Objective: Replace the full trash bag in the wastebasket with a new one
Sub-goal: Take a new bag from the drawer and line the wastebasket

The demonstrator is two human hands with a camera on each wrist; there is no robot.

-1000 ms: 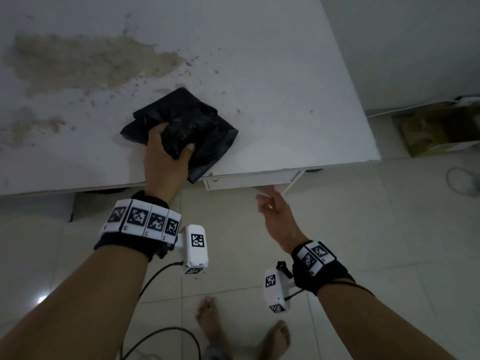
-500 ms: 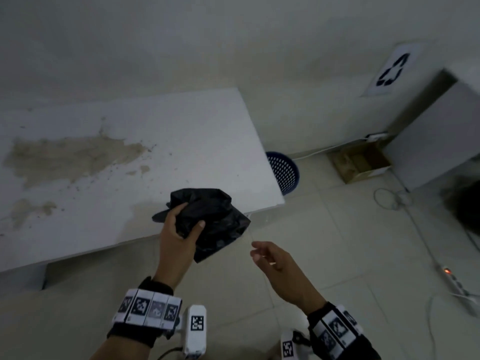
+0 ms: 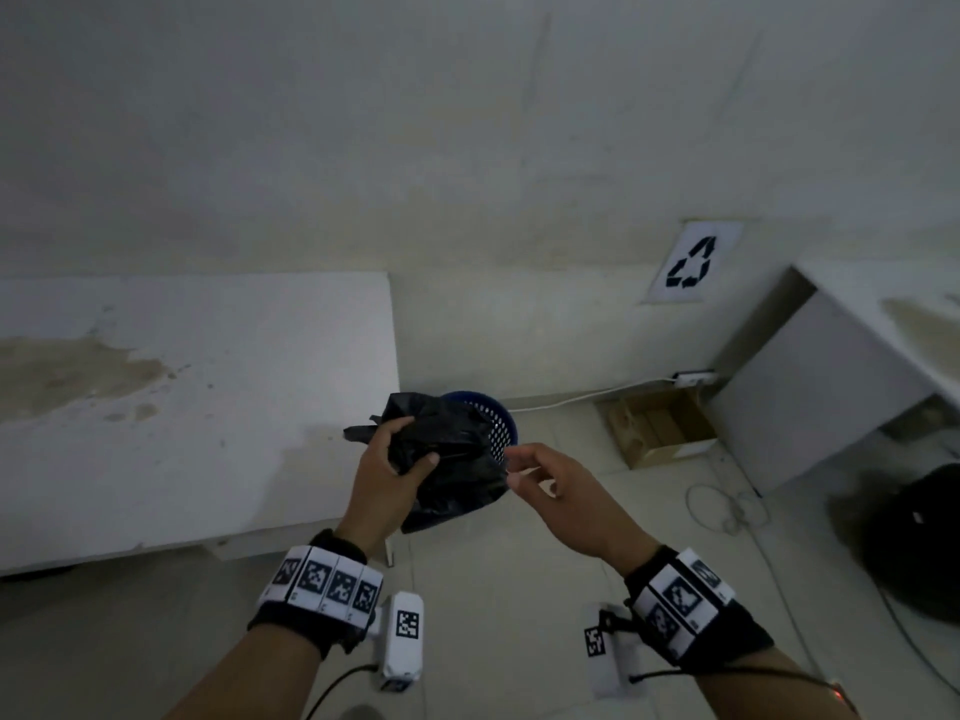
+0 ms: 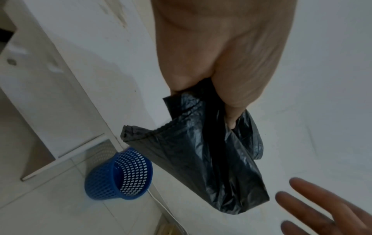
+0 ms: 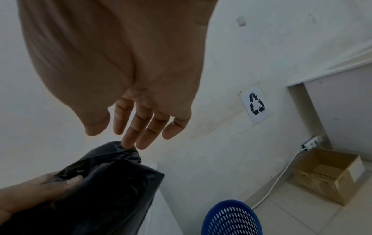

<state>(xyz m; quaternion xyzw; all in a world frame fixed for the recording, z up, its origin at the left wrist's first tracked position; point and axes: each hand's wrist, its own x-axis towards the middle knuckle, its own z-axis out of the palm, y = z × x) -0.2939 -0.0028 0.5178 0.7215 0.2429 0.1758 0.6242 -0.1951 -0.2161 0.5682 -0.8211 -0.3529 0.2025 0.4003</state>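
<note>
My left hand (image 3: 397, 459) grips a folded black trash bag (image 3: 457, 459) in the air, thumb across its front. The bag (image 4: 211, 159) hangs below the fingers in a crumpled bundle. My right hand (image 3: 522, 467) is open just right of the bag, and its fingers (image 5: 128, 139) are straight with one fingertip touching the bag's top (image 5: 112, 171). A blue perforated wastebasket (image 3: 503, 426) stands on the floor by the table's corner, partly hidden behind the bag. In the left wrist view the wastebasket (image 4: 120, 174) shows no liner inside.
A stained white table (image 3: 208, 407) stands at the left. At the right wall are an open cardboard box (image 3: 660, 428), a power strip with a white cable (image 3: 693, 377) and a recycling sign (image 3: 693, 262). A second desk (image 3: 831, 381) and a black object (image 3: 924, 543) stand at the far right.
My left hand lifted the bag off the table and carried it right, in front of the wastebasket. My right hand rose from the table's edge to the bag.
</note>
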